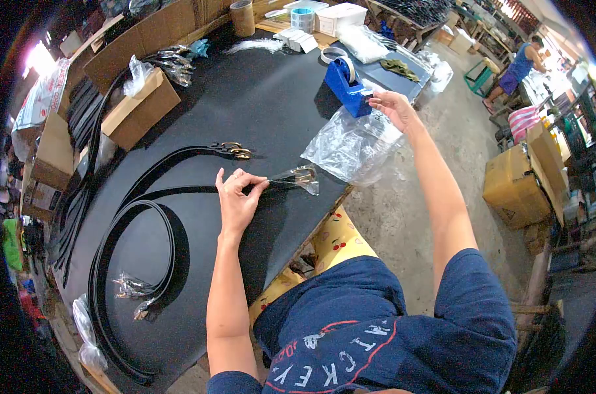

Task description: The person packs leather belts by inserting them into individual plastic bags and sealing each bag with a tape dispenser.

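My left hand [240, 197] pinches the end of a black strap [186, 190] near its buckle [304, 176], which is wrapped in a clear plastic bag. At the cutting edge of the blue tape dispenser [348, 88] is my right hand [393, 110], its thumb and forefinger closed; any tape between them is too small to make out. Another black strap with a gold-coloured buckle [239, 152] lies just beyond my left hand. Both straps curve left across the black table [245, 92]. Clear plastic bags [350, 144] lie below the dispenser, by the table's edge.
Cardboard boxes [142, 109] and bundled straps line the table's left side. A cardboard tube [243, 18], a tape roll [302, 20] and a white box [341, 19] stand at the back. Another person [523, 65] works at the upper right, beyond a large carton [518, 187].
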The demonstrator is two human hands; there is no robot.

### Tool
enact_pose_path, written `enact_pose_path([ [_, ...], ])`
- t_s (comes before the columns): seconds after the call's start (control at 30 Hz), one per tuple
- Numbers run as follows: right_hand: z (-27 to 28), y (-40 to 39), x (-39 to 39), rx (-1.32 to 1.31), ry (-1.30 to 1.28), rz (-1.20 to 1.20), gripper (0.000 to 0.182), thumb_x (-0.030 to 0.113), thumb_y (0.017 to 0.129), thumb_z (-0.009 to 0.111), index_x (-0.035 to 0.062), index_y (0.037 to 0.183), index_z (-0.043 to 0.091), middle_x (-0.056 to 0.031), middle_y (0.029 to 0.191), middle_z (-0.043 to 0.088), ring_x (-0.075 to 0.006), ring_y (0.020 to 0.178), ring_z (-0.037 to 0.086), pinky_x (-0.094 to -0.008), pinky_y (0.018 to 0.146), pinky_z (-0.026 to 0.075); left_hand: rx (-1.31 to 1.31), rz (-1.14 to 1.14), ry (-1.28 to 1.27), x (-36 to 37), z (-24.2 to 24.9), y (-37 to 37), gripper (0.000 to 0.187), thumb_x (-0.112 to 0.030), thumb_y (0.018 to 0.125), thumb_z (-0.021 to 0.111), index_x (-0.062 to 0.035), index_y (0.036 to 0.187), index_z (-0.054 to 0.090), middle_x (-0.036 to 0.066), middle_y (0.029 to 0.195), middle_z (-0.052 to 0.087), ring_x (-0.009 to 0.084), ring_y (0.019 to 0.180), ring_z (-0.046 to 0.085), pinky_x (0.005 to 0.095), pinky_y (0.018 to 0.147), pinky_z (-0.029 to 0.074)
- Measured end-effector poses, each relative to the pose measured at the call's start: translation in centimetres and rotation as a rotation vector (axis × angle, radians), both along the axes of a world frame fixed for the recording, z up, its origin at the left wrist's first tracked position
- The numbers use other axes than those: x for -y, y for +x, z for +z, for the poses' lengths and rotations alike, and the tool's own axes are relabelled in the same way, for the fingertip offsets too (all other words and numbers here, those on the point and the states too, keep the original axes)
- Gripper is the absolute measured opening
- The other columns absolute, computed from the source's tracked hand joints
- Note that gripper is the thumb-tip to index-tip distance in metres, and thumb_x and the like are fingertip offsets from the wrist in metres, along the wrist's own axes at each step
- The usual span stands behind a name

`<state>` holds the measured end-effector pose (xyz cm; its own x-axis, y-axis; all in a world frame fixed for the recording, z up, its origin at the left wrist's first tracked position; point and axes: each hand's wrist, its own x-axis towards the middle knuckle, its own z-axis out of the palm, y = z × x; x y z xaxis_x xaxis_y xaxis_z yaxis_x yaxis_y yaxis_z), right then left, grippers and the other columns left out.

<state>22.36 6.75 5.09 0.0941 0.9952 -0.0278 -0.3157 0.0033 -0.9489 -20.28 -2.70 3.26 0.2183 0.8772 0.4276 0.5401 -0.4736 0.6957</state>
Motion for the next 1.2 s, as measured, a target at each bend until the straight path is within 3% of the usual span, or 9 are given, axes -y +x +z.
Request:
enact_pose_path([
  [0.07,-0.7,-0.5,0.2,-0.067,0.055,-0.061,0.022,0.008,0.078,0.07,-0.0072,0.091,0.064,-0.0158,0.093,0.066,-0.0249,0.086,0.065,-0.0367,0.086,0.052,0.003,-0.001,0.006,0.0,-0.1,0.0,0.004,-0.011,0.076,0.073,-0.0071,0.077,0.071,0.001,0.067,0.058,0.0162,0.072,0.057,0.0487,0.111,0.018],
  [0.4,-2.3,-0.8,0.2,-0.142,0.14,-0.113,0.021,0.009,0.074,0.069,-0.0078,0.086,0.064,-0.0161,0.089,0.066,-0.0245,0.086,0.065,-0.0369,0.084,0.052,0.013,-0.01,0.019,0.0,-0.2,0.0,0.004,-0.01,0.076,0.073,-0.0065,0.077,0.071,0.002,0.067,0.059,0.0169,0.071,0.057,0.0491,0.111,0.018],
  [0.6,-1.7,-1.5,1.0,0.019,0.114,-0.111,0.018,0.013,0.077,0.069,-0.0027,0.084,0.065,-0.0135,0.089,0.066,-0.0236,0.087,0.064,-0.0369,0.088,0.05,0.017,-0.011,0.01,0.0,0.0,0.0,0.004,-0.01,0.077,0.073,-0.0062,0.076,0.07,0.001,0.066,0.057,0.0166,0.07,0.056,0.0496,0.111,0.018],
  [0.7,-2.5,-1.3,0.9,-0.014,0.099,-0.134,0.016,0.013,0.077,0.069,-0.0015,0.084,0.065,-0.0127,0.087,0.066,-0.022,0.083,0.064,-0.0363,0.084,0.051,0.019,-0.008,0.011,0.0,0.0,0.0,0.004,-0.01,0.076,0.073,-0.0064,0.077,0.071,0.001,0.066,0.056,0.0165,0.069,0.056,0.05,0.111,0.017],
  [0.77,-2.9,-1.0,1.0,0.054,0.068,-0.165,0.018,0.012,0.077,0.07,-0.0034,0.085,0.065,-0.0127,0.086,0.067,-0.0185,0.073,0.062,-0.0329,0.071,0.051,0.015,-0.004,0.012,0.0,-0.1,0.0,0.004,-0.01,0.076,0.073,-0.0066,0.077,0.071,0.001,0.066,0.056,0.0164,0.069,0.056,0.0502,0.111,0.017],
  [0.9,-2.4,-1.1,1.0,0.042,-0.056,-0.14,0.017,0.013,0.081,0.068,-0.0027,0.087,0.064,-0.0095,0.082,0.065,-0.0151,0.068,0.059,-0.0289,0.061,0.048,-0.004,0.01,0.009,-0.1,-0.1,-0.1,0.004,-0.012,0.075,0.074,-0.0096,0.077,0.072,0.0,0.067,0.059,0.0152,0.07,0.058,0.0502,0.111,0.02],
  [1.0,-1.7,-1.5,1.0,-0.084,-0.202,-0.064,0.014,0.012,0.084,0.065,-0.0012,0.089,0.062,-0.0061,0.075,0.06,-0.0134,0.063,0.056,-0.0242,0.054,0.044,-0.002,0.005,0.018,-0.1,-0.3,-0.2,0.003,-0.012,0.075,0.074,-0.0101,0.077,0.072,0.0,0.067,0.059,0.0151,0.07,0.058,0.0504,0.111,0.019],
  [1.07,-1.8,-1.3,0.6,-0.341,-0.293,0.037,0.011,0.007,0.087,0.06,-0.0007,0.095,0.059,-0.0062,0.077,0.056,-0.012,0.063,0.052,-0.0221,0.053,0.044,0.006,0.004,0.022,-0.2,-0.4,-0.1,0.003,-0.012,0.075,0.074,-0.0102,0.077,0.072,0.0,0.066,0.058,0.0151,0.069,0.058,0.0504,0.111,0.019],
  [1.2,-0.5,-2.9,1.1,-0.433,-0.352,-0.041,0.011,0.005,0.088,0.058,-0.0012,0.097,0.057,-0.0053,0.076,0.053,-0.0119,0.061,0.049,-0.0219,0.052,0.042,0.009,0.005,0.034,-0.1,-0.4,-0.1,0.003,-0.013,0.075,0.074,-0.0105,0.076,0.072,0.0,0.068,0.061,0.0162,0.069,0.059,0.0507,0.111,0.02],
])
